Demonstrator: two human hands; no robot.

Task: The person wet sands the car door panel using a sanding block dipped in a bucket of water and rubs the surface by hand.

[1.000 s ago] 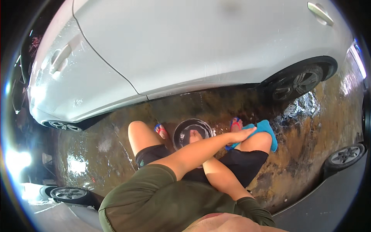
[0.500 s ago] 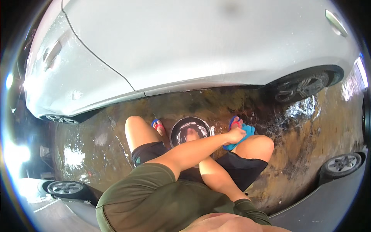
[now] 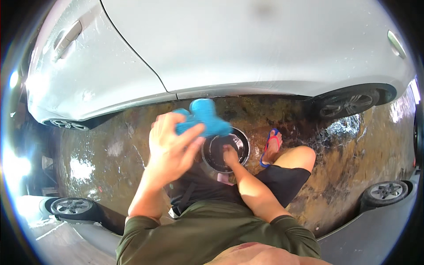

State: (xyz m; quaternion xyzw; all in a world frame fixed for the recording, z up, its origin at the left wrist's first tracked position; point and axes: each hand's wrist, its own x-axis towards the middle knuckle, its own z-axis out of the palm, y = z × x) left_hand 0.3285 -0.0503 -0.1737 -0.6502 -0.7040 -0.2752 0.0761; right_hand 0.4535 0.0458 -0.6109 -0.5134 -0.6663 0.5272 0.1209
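Lifting clear of the right knee, where it rested half a second ago, and now raised high toward the camera: left hand (image 3: 170, 150), fingers closed around the blue cloth (image 3: 203, 117), thumb pressed across its lower edge. Holds that cloth bunched and upright, above the left rim of the round dark basin (image 3: 245, 140) and apart from it, against the lower sill of the silver car (image 3: 265, 53). Means, most likely, a cloth picked up and on its way either to the basin or to the panel above; impossible to tell which. Further right, down inside the basin: right hand (image 3: 229, 155), fingers lowered into it, grip hidden, so no telling whether spread or curled around anything. Beyond, a red-and-blue sandal (image 3: 271, 148) on the wet ground (image 3: 353, 145), beside the bare knee.
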